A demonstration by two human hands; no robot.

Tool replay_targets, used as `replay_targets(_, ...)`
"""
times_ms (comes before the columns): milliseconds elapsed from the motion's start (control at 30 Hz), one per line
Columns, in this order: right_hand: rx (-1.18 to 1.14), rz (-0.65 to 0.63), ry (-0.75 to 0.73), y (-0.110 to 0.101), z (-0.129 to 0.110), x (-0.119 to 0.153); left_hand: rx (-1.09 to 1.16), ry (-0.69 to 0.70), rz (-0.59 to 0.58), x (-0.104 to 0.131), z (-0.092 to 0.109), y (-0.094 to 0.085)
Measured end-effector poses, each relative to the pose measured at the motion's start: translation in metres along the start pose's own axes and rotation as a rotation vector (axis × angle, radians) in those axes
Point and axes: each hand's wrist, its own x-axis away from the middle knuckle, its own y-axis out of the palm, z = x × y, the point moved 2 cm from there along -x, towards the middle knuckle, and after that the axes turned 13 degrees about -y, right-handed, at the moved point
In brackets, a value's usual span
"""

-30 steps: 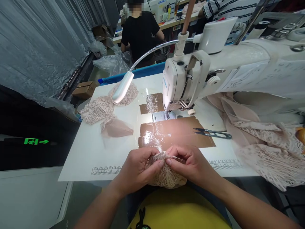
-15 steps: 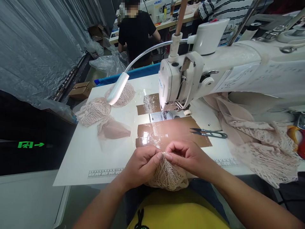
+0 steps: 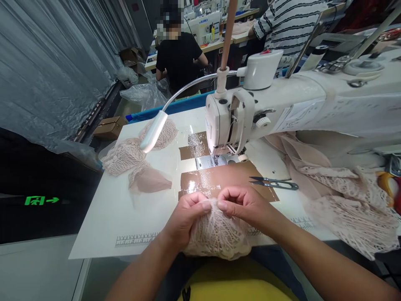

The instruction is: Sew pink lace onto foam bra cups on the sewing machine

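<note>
A piece of pale lace fabric (image 3: 219,234) hangs over the table's front edge, its top edge pinched between both hands. My left hand (image 3: 189,215) is closed on it, thumb over the curled fingers. From the right, my right hand (image 3: 242,205) pinches the same edge a short gap away. Just beyond the hands lies brown tape (image 3: 225,177) stuck on the table, in front of the needle area of the white sewing machine (image 3: 232,117). Thread snips (image 3: 275,184) rest right of the tape, apart from the hands.
Several lace cup-shaped pieces (image 3: 125,156) lie on the left of the white table (image 3: 103,217), under a lamp (image 3: 154,131) on a bent neck. More beige lace (image 3: 351,205) is heaped at right. Beyond, a person in black (image 3: 177,58) and one in stripes (image 3: 291,25) sit at other machines.
The pinching fingers have moved slightly apart, and more of the lace shows between and below them. The view has tilted up a little, so the table sits lower.
</note>
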Motion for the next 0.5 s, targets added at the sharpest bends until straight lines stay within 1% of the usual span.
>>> replay_targets(33, 0.012, 0.009, 0.001, -0.005, 0.001, 0.000, 0.042, 0.009, 0.044, 0.003, 0.006, -0.006)
replay_targets(67, 0.039, 0.026, -0.005, -0.012, 0.001, 0.000, 0.052, 0.054, 0.108, 0.008, 0.016, -0.014)
replay_targets(133, 0.138, 0.093, -0.014, -0.029, -0.002, 0.004, -0.016, 0.228, 0.296, 0.021, 0.042, -0.031)
replay_targets(167, 0.203, 0.132, -0.004, -0.037, -0.005, 0.007, -0.093, 0.341, 0.436, 0.029, 0.056, -0.040)
replay_targets(233, 0.335, 0.191, 0.032, -0.050, -0.012, 0.011, -0.356, 0.537, 0.712, 0.037, 0.079, -0.048)
replay_targets(267, 0.393, 0.205, 0.045, -0.054, -0.017, 0.012, -0.540, 0.624, 0.808, 0.035, 0.086, -0.047)
replay_targets(300, 0.448, 0.212, 0.048, -0.057, -0.021, 0.011, -0.752, 0.702, 0.854, 0.028, 0.090, -0.041)
replay_targets(333, 0.501, 0.206, 0.038, -0.058, -0.025, 0.008, -0.985, 0.764, 0.861, 0.016, 0.090, -0.033)
replay_targets(400, 0.611, 0.165, -0.002, -0.057, -0.031, -0.001, -1.442, 0.834, 0.765, -0.017, 0.078, -0.009)
replay_targets(433, 0.668, 0.127, -0.029, -0.056, -0.031, -0.007, -1.668, 0.793, 0.754, -0.035, 0.068, 0.002)
replay_targets(467, 0.724, 0.081, -0.059, -0.054, -0.031, -0.013, -1.866, 0.710, 0.728, -0.051, 0.057, 0.012)
replay_targets(500, 0.777, 0.035, -0.092, -0.052, -0.029, -0.019, -1.919, 0.690, 0.684, -0.063, 0.047, 0.021)
